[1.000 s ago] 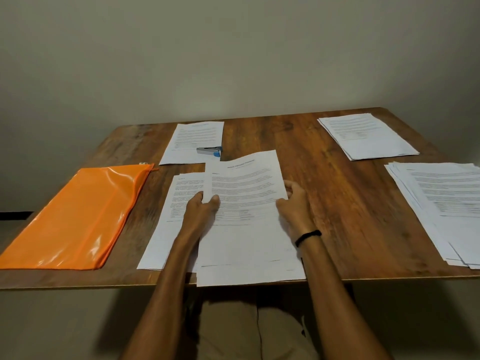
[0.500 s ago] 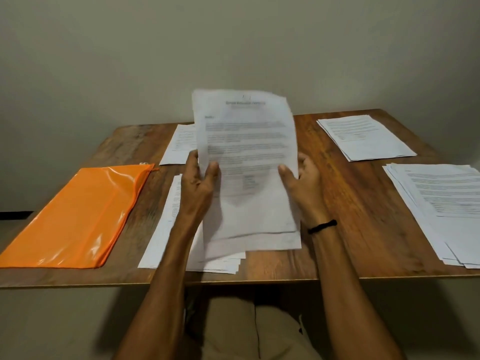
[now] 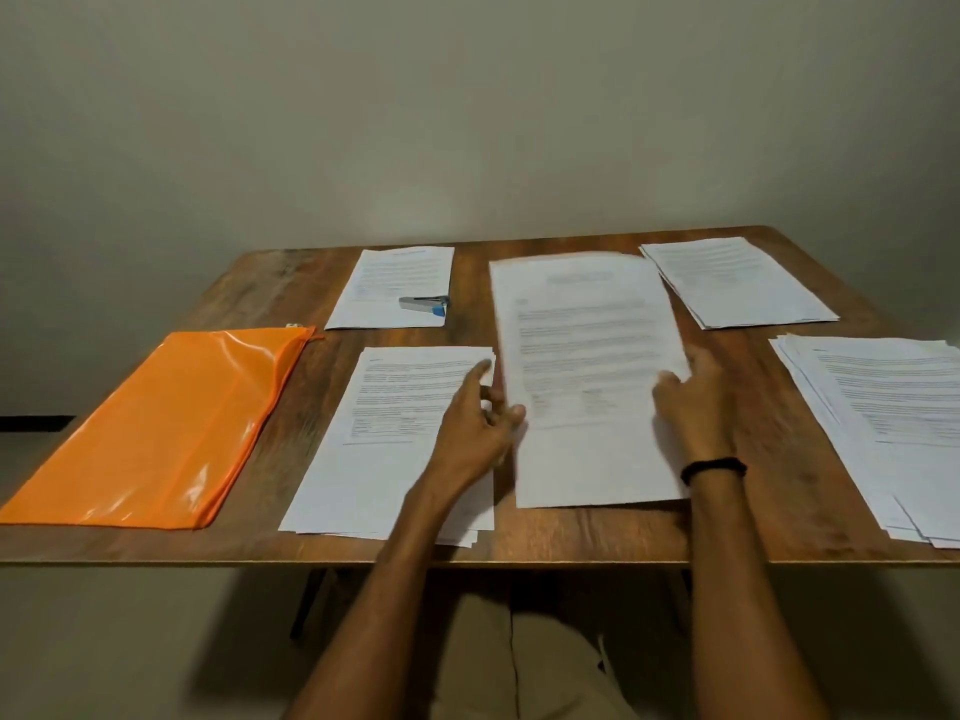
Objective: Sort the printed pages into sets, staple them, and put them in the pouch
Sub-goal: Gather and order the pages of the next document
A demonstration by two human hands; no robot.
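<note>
Page set (image 3: 587, 366) was upright in both hands half a second ago and is now down, or nearly down, on the bench (image 3: 779, 459), just right of the near stack (image 3: 389, 459). Right hand (image 3: 691, 402) grips its right edge. Left hand (image 3: 478, 423) is at the left edge with its thumb touching the paper; blur hides whether it still pinches. Edges look squared, so stapling is probably next. Stapler (image 3: 423, 305) sits on the far-left stack (image 3: 395, 275), within left reach. Orange pouch (image 3: 156, 423) lies flat at the far left, with no pages visibly in it yet.
</note>
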